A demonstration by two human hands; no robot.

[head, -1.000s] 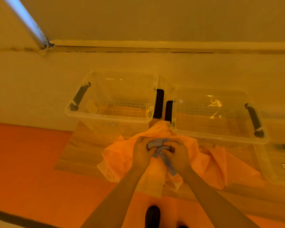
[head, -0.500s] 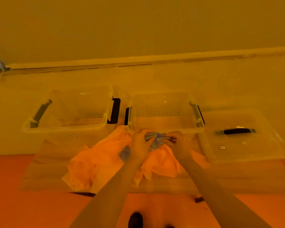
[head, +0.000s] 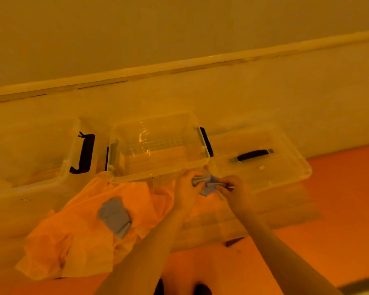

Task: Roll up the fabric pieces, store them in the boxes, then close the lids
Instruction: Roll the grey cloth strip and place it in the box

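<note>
Both hands are pinching a small grey-blue fabric piece (head: 209, 184) just right of centre frame, left hand (head: 186, 188) and right hand (head: 232, 191) curled tight on either end, right at the near right corner of the middle clear box (head: 158, 177). It looks half rolled, though it's too blurry to be sure, and if either pinch slips the roll probably springs loose before it clears the rim. Another grey piece (head: 115, 217) sits lower left on the orange fabric (head: 73, 241), lid (head: 285, 167) off to the right
</note>
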